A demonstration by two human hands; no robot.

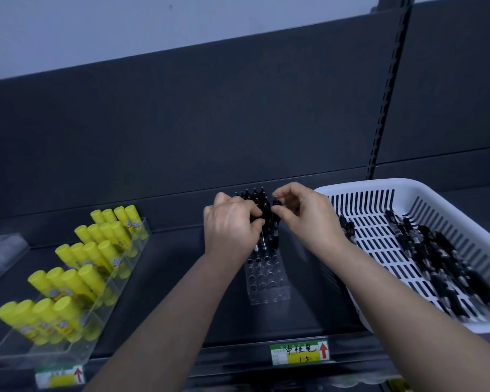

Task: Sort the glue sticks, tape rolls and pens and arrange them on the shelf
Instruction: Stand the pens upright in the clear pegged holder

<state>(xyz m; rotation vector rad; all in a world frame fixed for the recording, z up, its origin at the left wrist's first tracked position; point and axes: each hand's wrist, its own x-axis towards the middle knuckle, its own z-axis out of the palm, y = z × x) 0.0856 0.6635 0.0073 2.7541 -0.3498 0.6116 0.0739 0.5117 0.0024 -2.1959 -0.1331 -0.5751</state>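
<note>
A clear pen holder (268, 281) with rows of round holes stands mid-shelf; several black pens (259, 198) stand upright in its far rows. My left hand (231, 222) grips a bunch of black pens over the holder. My right hand (303, 213) pinches the top of one black pen (276, 203) just right of that bunch. Yellow glue sticks (77, 267) fill a clear stepped tray (40, 355) at the left. More black pens (441, 264) lie in a white slotted basket (379, 244) at the right.
The dark shelf (164, 278) has a dark back panel and a slotted upright (385, 108) at the right. Price labels (299, 353) sit on the front edge. A clear, blurred container (0, 250) stands at the far left.
</note>
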